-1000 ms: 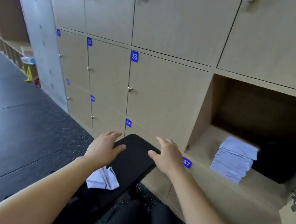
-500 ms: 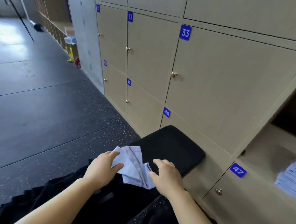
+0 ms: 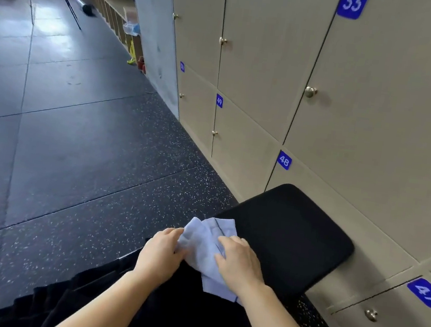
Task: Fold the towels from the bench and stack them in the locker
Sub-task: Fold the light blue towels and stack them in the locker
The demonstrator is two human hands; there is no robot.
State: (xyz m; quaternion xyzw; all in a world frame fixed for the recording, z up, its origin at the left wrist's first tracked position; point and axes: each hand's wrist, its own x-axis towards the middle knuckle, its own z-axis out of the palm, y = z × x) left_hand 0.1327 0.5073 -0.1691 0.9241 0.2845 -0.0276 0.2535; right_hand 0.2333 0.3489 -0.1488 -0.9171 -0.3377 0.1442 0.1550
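A crumpled light-blue towel (image 3: 202, 246) lies at the near end of the bench (image 3: 296, 229), toward 6 o'clock. The left hand (image 3: 159, 256) pinches its 9 o'clock edge in a closed grip. The right hand (image 3: 240, 266) curls over its 3 o'clock side, thumb against the cloth.

crumpled pale-blue towel (image 3: 204, 247) on black bench (image 3: 289, 236)

Both hands, left (image 3: 160, 254) and right (image 3: 239, 265), hold a towel (image 3: 203, 247) over the bench (image 3: 295, 234)
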